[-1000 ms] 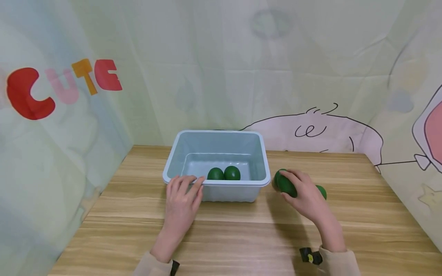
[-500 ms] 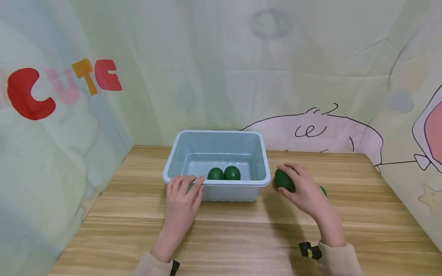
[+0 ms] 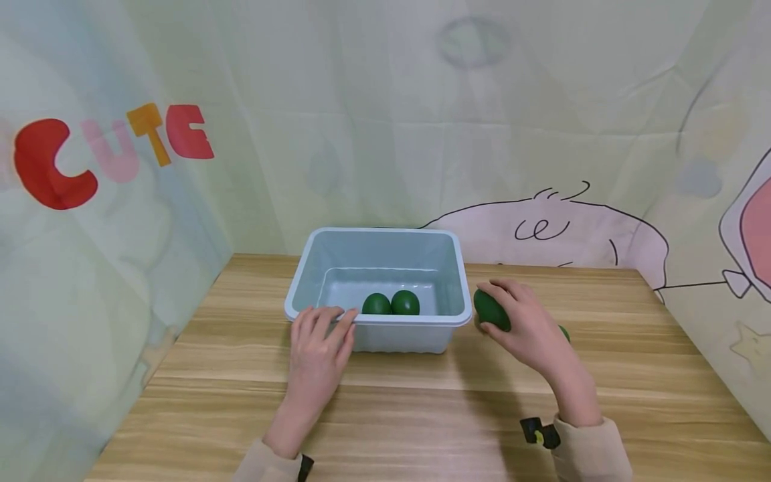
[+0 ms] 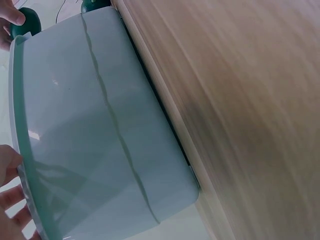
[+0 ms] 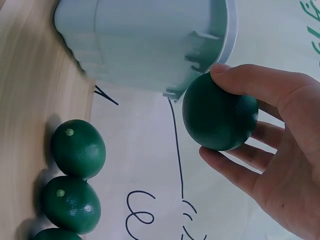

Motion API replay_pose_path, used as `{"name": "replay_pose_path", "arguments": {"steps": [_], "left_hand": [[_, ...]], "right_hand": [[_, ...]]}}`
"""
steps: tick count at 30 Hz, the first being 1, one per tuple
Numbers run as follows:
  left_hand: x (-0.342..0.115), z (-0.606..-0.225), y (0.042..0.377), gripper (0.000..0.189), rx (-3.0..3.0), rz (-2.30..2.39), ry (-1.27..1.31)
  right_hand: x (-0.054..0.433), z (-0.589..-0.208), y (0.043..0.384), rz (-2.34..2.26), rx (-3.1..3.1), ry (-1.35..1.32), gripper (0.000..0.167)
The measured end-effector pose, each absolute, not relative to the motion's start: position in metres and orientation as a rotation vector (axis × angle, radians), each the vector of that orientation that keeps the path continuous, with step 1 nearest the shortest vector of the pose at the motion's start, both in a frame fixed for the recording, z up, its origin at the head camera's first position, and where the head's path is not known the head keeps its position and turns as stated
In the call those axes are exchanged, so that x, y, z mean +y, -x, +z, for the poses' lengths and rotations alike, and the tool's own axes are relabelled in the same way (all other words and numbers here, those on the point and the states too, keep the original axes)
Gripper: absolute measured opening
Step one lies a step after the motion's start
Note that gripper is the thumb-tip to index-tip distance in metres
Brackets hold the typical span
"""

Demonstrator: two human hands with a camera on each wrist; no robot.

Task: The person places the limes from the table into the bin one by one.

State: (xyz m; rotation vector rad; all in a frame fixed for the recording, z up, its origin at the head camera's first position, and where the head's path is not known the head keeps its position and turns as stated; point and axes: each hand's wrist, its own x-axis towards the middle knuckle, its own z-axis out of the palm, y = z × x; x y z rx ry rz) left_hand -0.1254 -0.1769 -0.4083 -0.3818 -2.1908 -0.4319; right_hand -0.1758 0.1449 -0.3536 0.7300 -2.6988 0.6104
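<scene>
My right hand (image 3: pixel 530 328) holds a dark green avocado (image 3: pixel 490 310) between thumb and fingertips, just right of the light blue plastic bin (image 3: pixel 385 319). In the right wrist view the held avocado (image 5: pixel 217 112) is up beside the bin's rim, off the table. My left hand (image 3: pixel 319 348) grips the bin's near rim at its left end, fingers bent over the edge. Inside the bin, two avocados (image 3: pixel 405 302) lie side by side, partly hidden by the front wall.
More avocados (image 5: pixel 78 149) lie in a row on the wooden table (image 3: pixel 409 415), and the right hand mostly hides them in the head view. A printed cloth backdrop (image 3: pixel 385 134) stands behind the table and along its sides.
My right hand has raised the avocado and carried it a little left, towards the bin. The left hand and the bin have stayed in place.
</scene>
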Motion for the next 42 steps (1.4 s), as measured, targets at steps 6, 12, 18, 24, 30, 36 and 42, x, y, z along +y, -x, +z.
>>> {"name": "replay_pose_path", "arguments": {"steps": [6,12,18,24,30,36,42], "left_hand": [[-0.177,-0.409,0.126,0.023,-2.180,-0.425,0.389],[-0.178,-0.410,0.126,0.023,-2.183,-0.420,0.388],[-0.177,-0.409,0.125,0.024,-2.202,-0.423,0.379],[-0.177,-0.408,0.125,0.023,-2.192,-0.419,0.381],[-0.177,-0.408,0.125,0.023,-2.190,-0.424,0.382],[-0.176,-0.407,0.125,0.024,-2.193,-0.425,0.382],[-0.176,-0.409,0.125,0.023,-2.187,-0.429,0.383]], "right_hand": [[0.142,-0.351,0.175,0.590,-2.681,-0.746,0.062],[0.140,-0.346,0.175,0.589,-2.685,-0.747,0.062],[0.142,-0.341,0.176,0.586,-2.660,-0.766,0.062],[0.143,-0.336,0.176,0.585,-2.639,-0.781,0.061],[0.142,-0.331,0.176,0.574,-2.646,-0.782,0.059],[0.141,-0.326,0.178,0.550,-2.624,-0.810,0.060],[0.139,-0.322,0.179,0.518,-2.620,-0.824,0.062]]}}
